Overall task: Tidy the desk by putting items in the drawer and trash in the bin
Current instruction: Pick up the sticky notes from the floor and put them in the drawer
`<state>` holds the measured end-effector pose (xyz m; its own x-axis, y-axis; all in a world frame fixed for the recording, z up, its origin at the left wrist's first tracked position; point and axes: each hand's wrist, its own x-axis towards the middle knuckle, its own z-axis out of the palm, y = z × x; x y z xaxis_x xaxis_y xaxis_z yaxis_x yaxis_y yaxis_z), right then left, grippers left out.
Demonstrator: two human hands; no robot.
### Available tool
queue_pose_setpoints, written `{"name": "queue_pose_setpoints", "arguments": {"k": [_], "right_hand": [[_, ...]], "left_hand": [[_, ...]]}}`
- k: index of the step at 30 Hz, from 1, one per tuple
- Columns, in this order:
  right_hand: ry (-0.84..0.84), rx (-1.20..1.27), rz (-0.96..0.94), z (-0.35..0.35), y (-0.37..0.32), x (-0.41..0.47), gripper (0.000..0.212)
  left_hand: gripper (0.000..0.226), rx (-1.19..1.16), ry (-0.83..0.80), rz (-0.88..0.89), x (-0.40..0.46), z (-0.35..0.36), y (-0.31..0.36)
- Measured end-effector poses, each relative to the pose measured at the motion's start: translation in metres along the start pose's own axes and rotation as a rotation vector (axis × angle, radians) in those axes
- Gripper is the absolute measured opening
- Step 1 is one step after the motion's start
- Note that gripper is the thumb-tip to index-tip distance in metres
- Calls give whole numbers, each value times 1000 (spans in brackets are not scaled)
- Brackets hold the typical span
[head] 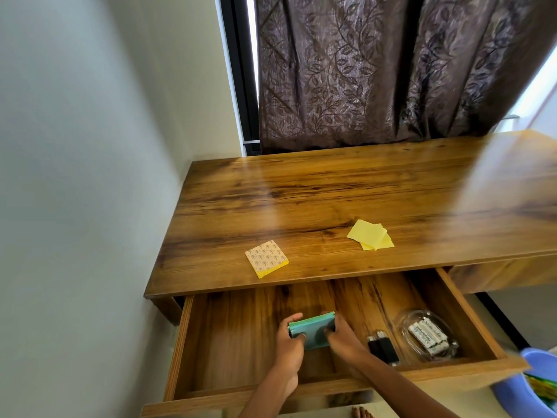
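Head view, desk: we see a brown wood-grain desk (331, 188) standing against a pale wall, with a patterned brown curtain (376, 70) hanging behind it.
Head view, drawer: the wooden drawer (470, 315) under the desk top is pulled out toward us.
Head view, hands: our left hand (287, 342) and right hand (343, 336) reach into the drawer and both grip a small teal sticky-note pad (312, 330), one hand at each end, fingers curled round its edges.
Head view, pad position: the teal pad sits low in the middle part of the drawer; we cannot tell whether it touches the bottom.
Head view, drawer contents: a pair of black oblong objects (382, 348) lies just right of our right hand; further right, a clear plastic pack of white batteries (428, 337).
Head view, desk top: a square yellow pad with a printed cover (266, 257) lies near the front edge; loose yellow paper squares (370, 235) lie well apart to its right.
Head view, floor: a blue plastic bin (518, 384) stands at lower right, holding yellowish-green scraps.
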<state>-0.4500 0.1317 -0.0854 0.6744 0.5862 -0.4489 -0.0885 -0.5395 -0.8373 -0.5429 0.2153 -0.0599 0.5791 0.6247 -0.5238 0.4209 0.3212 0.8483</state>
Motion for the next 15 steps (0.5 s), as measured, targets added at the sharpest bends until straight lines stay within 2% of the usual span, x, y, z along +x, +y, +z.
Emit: {"name": "queue_pose_setpoints", "arguments": {"k": [4, 10, 15], "right_hand": [[28, -73, -2, 0, -3, 0, 34], [147, -209, -158, -5, -8, -2, 27], [54, -304, -113, -8, -5, -2, 32]], "left_hand": [[35, 111, 19, 40, 2, 0, -3], [29, 418, 133, 315, 8, -12, -1], [37, 556, 60, 230, 12, -20, -10]]}}
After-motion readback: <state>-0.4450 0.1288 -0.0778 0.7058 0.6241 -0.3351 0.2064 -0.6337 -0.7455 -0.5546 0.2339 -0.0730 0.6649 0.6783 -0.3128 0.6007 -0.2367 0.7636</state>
